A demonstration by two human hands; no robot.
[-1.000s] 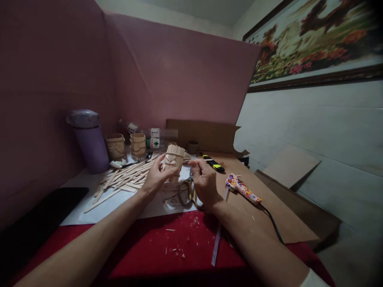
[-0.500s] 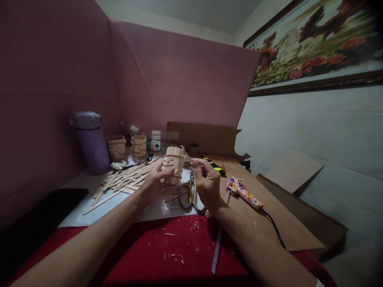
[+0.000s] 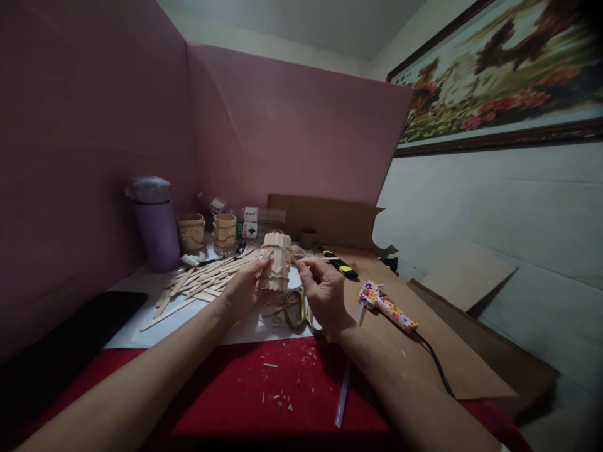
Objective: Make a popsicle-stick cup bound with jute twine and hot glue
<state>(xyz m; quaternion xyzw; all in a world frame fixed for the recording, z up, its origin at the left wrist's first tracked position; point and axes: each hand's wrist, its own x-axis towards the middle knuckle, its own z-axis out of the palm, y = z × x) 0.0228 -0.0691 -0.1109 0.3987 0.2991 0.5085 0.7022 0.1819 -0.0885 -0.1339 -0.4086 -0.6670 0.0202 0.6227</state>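
A small cup built of wooden craft sticks (image 3: 277, 261) stands upright between my hands over the white sheet. My left hand (image 3: 245, 290) wraps round its left side and holds it. My right hand (image 3: 324, 290) sits just right of the cup with its fingers curled and the fingertips pinched together near the cup's side; what they pinch is too small to see. Gold-handled scissors (image 3: 298, 306) lie under my hands.
Loose craft sticks (image 3: 202, 282) lie on the white sheet (image 3: 141, 314). Two finished stick cups (image 3: 225, 231), a purple flask (image 3: 154, 223) and small boxes stand at the back. A patterned glue gun (image 3: 386, 305) and yellow-black cutter (image 3: 343, 266) rest on brown cardboard (image 3: 424, 351).
The stick cup has been turned in my left hand, so its bow decoration no longer faces me. My right hand has shifted slightly toward the cup.
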